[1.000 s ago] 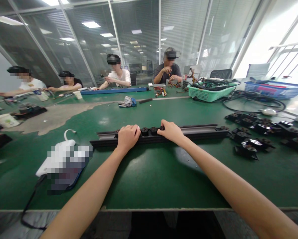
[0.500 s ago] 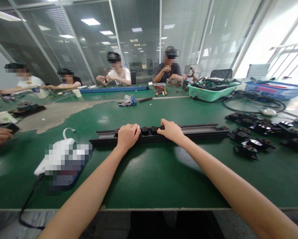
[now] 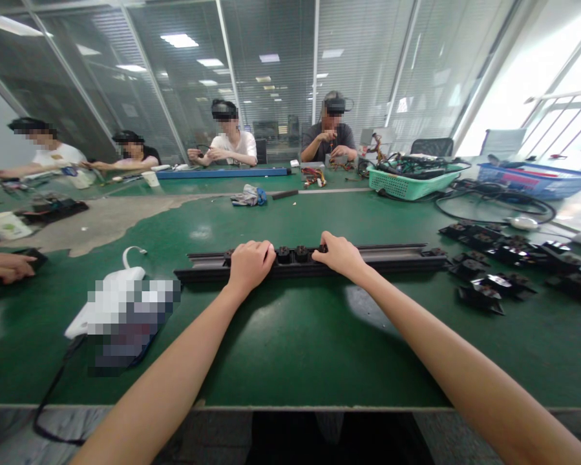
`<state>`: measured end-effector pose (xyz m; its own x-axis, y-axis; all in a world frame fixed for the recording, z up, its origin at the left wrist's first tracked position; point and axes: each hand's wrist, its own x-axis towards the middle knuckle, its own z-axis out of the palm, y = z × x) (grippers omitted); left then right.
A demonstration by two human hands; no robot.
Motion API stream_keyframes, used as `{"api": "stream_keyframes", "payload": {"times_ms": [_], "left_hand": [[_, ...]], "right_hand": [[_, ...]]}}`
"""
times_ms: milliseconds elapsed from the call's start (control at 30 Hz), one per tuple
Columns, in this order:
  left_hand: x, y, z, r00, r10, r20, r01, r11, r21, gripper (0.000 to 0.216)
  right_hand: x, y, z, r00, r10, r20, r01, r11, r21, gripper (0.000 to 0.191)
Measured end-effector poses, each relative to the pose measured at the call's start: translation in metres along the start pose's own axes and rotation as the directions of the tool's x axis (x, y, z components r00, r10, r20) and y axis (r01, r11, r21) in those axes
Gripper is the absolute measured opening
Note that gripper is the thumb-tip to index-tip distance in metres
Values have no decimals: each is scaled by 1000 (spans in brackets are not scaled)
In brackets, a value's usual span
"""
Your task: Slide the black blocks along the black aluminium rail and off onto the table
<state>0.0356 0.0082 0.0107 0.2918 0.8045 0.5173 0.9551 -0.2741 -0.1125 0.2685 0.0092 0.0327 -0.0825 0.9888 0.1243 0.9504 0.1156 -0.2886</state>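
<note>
Positioning, as we judge it, small black square blocks (image 3: 301,254) in the long black channelled rail (image 3: 391,258) at mid-frame, we curl our left hand (image 3: 250,266) over the rail, its grip hidden; our right hand (image 3: 339,255) pinches one block. The next move calls for steady pressure.

Matt dark rail (image 3: 295,271), glossy tabletop (image 3: 295,349); plastic basket (image 3: 406,185)

Far R of you: green bskt (image 3: 406,186), blue bskt (image 3: 537,179)
Cloth (image 3: 248,196): ahead, blue bar (image 3: 222,173) behind
Cup (image 3: 5,226): your L
</note>
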Motion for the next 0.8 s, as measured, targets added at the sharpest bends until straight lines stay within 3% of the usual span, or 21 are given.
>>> {"api": "stream_keyframes", "payload": {"times_ms": [800], "left_hand": [[0,-1,2,1000,-4,-9,4,1000,1,40]], "right_hand": [[-7,9,0,996,-35,-87,35,999,-7,23]]}}
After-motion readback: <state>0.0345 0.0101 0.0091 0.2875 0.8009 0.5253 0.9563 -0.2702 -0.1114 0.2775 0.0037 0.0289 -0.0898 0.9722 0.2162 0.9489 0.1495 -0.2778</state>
